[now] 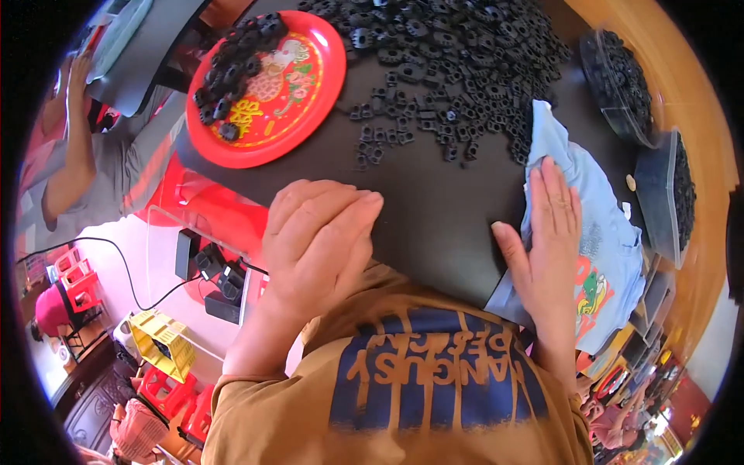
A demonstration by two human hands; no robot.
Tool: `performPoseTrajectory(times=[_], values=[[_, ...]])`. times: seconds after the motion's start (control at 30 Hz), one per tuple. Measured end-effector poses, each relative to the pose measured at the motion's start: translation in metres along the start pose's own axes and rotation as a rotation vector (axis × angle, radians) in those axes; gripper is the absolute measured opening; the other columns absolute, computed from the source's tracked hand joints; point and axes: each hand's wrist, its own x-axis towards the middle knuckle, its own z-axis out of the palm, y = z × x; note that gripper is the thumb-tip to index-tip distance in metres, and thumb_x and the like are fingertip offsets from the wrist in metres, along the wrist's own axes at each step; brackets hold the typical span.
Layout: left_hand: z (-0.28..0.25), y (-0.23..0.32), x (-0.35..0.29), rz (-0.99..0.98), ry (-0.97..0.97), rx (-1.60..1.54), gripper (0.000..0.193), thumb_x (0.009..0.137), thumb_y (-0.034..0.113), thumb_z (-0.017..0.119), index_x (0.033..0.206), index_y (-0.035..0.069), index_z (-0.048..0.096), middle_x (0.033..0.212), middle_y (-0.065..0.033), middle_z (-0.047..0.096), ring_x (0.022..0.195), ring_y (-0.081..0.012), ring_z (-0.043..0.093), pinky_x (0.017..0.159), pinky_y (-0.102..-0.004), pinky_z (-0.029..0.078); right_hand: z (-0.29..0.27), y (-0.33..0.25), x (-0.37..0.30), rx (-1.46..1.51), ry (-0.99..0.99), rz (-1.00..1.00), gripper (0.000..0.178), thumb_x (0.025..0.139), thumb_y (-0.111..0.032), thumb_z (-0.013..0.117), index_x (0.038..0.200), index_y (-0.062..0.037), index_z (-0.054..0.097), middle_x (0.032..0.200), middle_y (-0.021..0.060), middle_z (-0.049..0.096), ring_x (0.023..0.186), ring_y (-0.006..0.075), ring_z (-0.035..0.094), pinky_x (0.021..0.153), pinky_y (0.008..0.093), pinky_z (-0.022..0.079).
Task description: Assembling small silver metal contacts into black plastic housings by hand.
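My left hand (322, 244) is raised at the near left edge of the dark table (434, 209), fingers bent and pressed together. Whatever it may hold is hidden from view. On the right, my right hand (549, 240) lies flat with fingers stretched, resting on a light blue cloth (612, 248) that looks like a printed garment. Beyond both hands spreads a large heap of small black plastic parts (473, 70), with several loose ones along its near side. A red round tray (322, 105) at the far left carries more black parts (232, 77) on its left side.
Two clear plastic tubs (655, 213) of black parts stand along the right edge, by a wooden surface (697, 101). To the left are a person's arm (74, 163), red stools (163, 387), a yellow crate (163, 345) and a black cable (128, 271).
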Motion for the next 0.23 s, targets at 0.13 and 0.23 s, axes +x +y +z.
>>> performPoseTrajectory(times=[0.13, 0.23], values=[[-0.009, -0.006, 0.002, 0.015, 0.012, 0.028, 0.032, 0.06, -0.005, 0.066, 0.091, 0.001, 0.064, 0.084, -0.0083, 0.06, 0.073, -0.0249, 0.058, 0.063, -0.0346, 0.045, 0.003, 0.005, 0.007, -0.056, 0.031, -0.023, 0.065, 0.082, -0.033, 0.061, 0.131, 0.0038, 0.039, 0.14, 0.0196, 0.036, 0.13, 0.0337, 0.033, 0.109, 0.0452, 0.018], [-0.021, -0.01, 0.002, -0.002, 0.046, 0.1, 0.031, 0.063, -0.003, 0.066, 0.093, 0.003, 0.064, 0.085, -0.0081, 0.06, 0.073, -0.026, 0.058, 0.064, -0.0366, 0.046, 0.003, 0.006, 0.012, -0.027, 0.047, 0.01, 0.066, 0.083, -0.035, 0.06, 0.133, 0.0022, 0.039, 0.141, 0.0187, 0.036, 0.131, 0.033, 0.033, 0.109, 0.046, 0.017]])
